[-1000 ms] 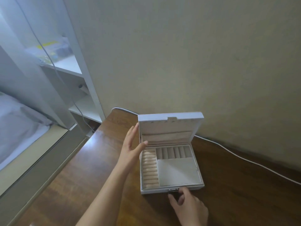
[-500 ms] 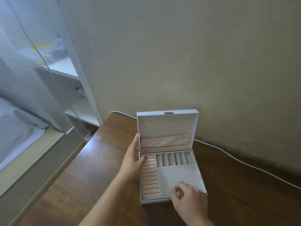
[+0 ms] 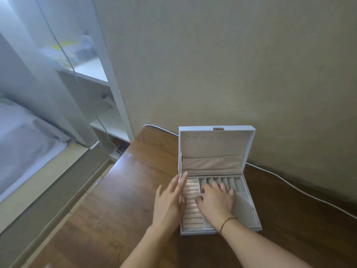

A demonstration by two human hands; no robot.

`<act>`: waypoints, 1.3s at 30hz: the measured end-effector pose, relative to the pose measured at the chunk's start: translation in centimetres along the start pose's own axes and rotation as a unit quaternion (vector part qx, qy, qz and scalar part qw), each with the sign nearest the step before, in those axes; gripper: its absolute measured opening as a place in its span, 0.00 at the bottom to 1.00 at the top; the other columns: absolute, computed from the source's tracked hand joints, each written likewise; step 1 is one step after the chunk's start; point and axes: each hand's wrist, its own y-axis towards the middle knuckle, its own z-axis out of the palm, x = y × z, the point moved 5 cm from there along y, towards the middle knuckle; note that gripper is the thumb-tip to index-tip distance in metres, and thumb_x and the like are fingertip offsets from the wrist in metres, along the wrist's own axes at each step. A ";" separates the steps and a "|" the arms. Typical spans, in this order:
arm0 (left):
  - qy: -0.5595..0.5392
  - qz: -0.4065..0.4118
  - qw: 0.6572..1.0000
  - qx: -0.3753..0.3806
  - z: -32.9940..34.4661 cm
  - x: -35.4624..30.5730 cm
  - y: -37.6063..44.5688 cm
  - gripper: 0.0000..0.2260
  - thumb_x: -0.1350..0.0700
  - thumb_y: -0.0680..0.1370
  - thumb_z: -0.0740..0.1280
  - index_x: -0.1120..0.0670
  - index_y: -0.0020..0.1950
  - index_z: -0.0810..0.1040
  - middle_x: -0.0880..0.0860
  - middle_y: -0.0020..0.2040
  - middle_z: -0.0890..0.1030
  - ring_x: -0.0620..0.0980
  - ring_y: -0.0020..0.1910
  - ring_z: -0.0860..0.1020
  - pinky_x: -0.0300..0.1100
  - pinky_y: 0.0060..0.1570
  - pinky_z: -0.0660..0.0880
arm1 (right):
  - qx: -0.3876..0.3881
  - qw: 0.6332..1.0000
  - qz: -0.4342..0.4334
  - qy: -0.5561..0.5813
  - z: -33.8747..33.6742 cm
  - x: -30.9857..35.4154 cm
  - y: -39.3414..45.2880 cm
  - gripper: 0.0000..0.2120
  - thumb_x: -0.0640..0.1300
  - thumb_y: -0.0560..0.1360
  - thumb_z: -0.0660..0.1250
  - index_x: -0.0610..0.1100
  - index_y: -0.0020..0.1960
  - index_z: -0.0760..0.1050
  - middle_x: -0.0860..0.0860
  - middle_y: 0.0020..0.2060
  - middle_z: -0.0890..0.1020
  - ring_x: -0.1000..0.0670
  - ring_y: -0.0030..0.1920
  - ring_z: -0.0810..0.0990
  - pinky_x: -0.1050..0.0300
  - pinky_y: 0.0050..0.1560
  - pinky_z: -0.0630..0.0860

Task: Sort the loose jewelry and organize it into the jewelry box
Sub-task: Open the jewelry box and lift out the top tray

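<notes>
Head view. The white jewelry box [image 3: 218,178] sits open on the brown wooden table [image 3: 135,190], close to the wall, lid upright with a beige pocket across its inner face. Versus half a second ago: the right hand [image 3: 216,200] has moved from the front edge of the tray up over the middle, and now lies palm down with fingers spread over the row of small divided slots; it looks relaxed, with nothing visibly held, though motion blur softens the fingertips. The left hand [image 3: 170,202] has slid from gripping the box's left wall to resting flat beside it, fingers straight and loosely apart, the tips reaching the back left corner by the ring rolls [image 3: 191,207]. A thin beaded bracelet [image 3: 228,222] circles the right wrist. The right hand covers much of the flat compartment and part of the slots, so their contents cannot be told. A white cable [image 3: 301,190] runs along the wall behind the box.
</notes>
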 end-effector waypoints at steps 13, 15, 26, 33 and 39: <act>-0.029 -0.129 0.991 0.002 1.5 0.6 -1.0 0.31 0.31 0.77 0.46 0.42 0.75 0.67 0.47 0.79 0.58 0.50 0.76 0.60 0.48 0.73 0.58 | -0.150 0.988 -0.007 0.028 -1.2 -1.0 -1.5 0.11 0.56 0.70 0.64 0.54 0.46 0.81 0.55 0.43 0.80 0.50 0.46 0.76 0.50 0.48 0.66; -0.127 -0.153 0.979 -0.038 1.3 0.0 -0.9 0.28 0.31 0.76 0.50 0.45 0.63 0.77 0.46 0.78 0.59 0.50 0.76 0.58 0.48 0.73 0.58 | -0.184 0.981 -0.023 0.055 -1.3 -1.3 -2.2 0.09 0.55 0.68 0.64 0.54 0.42 0.80 0.56 0.40 0.80 0.50 0.44 0.76 0.50 0.46 0.67; -0.335 -0.048 0.936 -0.099 -0.6 -7.0 -2.1 0.11 0.44 0.82 0.55 0.45 0.59 0.72 0.41 0.51 0.79 0.45 0.49 0.80 0.43 0.45 0.78 | -0.243 0.864 0.077 0.434 -2.4 -13.2 -6.6 0.37 0.65 0.70 0.67 0.49 0.73 0.63 0.43 0.70 0.70 0.43 0.71 0.66 0.51 0.70 0.61; -0.343 -0.041 0.930 -0.123 -2.6 -9.0 -0.5 0.13 0.43 0.80 0.56 0.48 0.55 0.74 0.41 0.47 0.81 0.42 0.44 0.80 0.33 0.41 0.74 | -0.085 0.813 0.103 0.567 -1.1 -17.4 -8.1 0.32 0.68 0.67 0.66 0.67 0.69 0.60 0.53 0.67 0.74 0.50 0.67 0.71 0.50 0.66 0.66; -0.352 -0.029 0.928 -0.122 -3.6 -11.2 0.4 0.11 0.43 0.79 0.57 0.46 0.53 0.75 0.43 0.46 0.82 0.42 0.43 0.80 0.34 0.41 0.74 | -0.093 0.802 0.091 0.583 -1.5 -18.7 -8.1 0.35 0.78 0.59 0.65 0.73 0.64 0.62 0.58 0.67 0.73 0.52 0.67 0.72 0.50 0.66 0.67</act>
